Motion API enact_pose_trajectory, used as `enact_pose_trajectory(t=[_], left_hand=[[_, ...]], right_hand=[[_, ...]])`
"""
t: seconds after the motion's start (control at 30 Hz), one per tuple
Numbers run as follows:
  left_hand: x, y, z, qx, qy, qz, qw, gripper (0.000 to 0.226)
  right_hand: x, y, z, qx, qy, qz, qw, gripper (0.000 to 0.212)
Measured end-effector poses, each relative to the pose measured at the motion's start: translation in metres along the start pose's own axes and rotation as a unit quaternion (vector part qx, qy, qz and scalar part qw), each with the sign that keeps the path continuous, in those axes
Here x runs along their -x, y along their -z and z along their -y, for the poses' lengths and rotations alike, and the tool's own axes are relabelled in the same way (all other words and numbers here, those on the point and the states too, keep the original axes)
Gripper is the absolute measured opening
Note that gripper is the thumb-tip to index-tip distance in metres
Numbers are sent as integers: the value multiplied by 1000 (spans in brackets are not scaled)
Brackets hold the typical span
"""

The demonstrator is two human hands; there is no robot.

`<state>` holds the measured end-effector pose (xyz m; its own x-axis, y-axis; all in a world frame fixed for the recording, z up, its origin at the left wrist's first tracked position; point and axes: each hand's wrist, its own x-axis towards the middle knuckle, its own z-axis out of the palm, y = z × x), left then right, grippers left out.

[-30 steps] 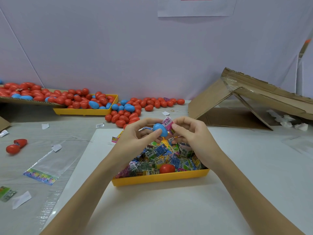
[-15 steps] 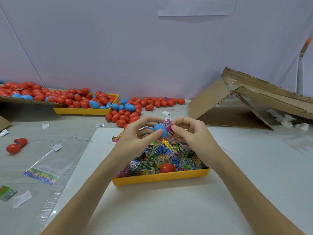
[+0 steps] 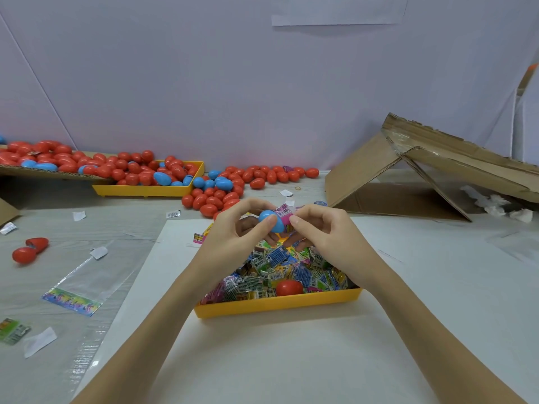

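Hardly anything has shifted since the earlier frames: both hands stay raised over the near tray, and the pink packet has only edged a touch closer to the blue egg. At the middle of the frame the left hand (image 3: 233,237) grips the blue egg (image 3: 269,220), thumb across its front and the other fingers (image 3: 250,204) curled behind it. The right hand (image 3: 323,237) pinches the pink packet (image 3: 284,213) between thumb and forefinger. The packet touches the egg's right end, and I cannot tell whether it goes inside.

Below them a yellow tray (image 3: 277,306) is heaped with printed packets (image 3: 277,266), and a red egg (image 3: 289,288) lies near its front wall. It stands on a white sheet (image 3: 262,360) on the counter (image 3: 87,223). At upper left a second tray (image 3: 145,191) holds red and blue eggs, and loose eggs (image 3: 221,196) spill beside it. A torn cardboard box (image 3: 408,170) lies at the right and a clear bag (image 3: 87,275) at lower left.
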<state>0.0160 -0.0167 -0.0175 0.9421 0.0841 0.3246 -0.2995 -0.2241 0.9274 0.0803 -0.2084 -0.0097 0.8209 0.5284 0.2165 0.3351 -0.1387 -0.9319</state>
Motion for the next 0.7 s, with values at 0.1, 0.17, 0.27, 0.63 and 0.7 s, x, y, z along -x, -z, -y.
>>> enact_pose_trajectory(t=[0.1,0.17,0.27,0.63,0.7], left_hand=[[0,-1,1,-12,-21,-14,1000,27],[0,0,2,-18,-34,-26,999,27],[-1,-1,4,-27,-53,-33,998,22],[-1,-7,10,-56,-82,-62,993,16],[-1,-6,10,-60,-85,-53,993,18]], right_hand=[[0,-1,0,13,6,6,1000,16],[1,-1,1,-2,1,5,1000,16],[2,-1,3,-66,-28,-4,997,13],[2,-9,5,-290,-115,-27,950,49],[3,-9,6,-284,-114,-19,952,52]])
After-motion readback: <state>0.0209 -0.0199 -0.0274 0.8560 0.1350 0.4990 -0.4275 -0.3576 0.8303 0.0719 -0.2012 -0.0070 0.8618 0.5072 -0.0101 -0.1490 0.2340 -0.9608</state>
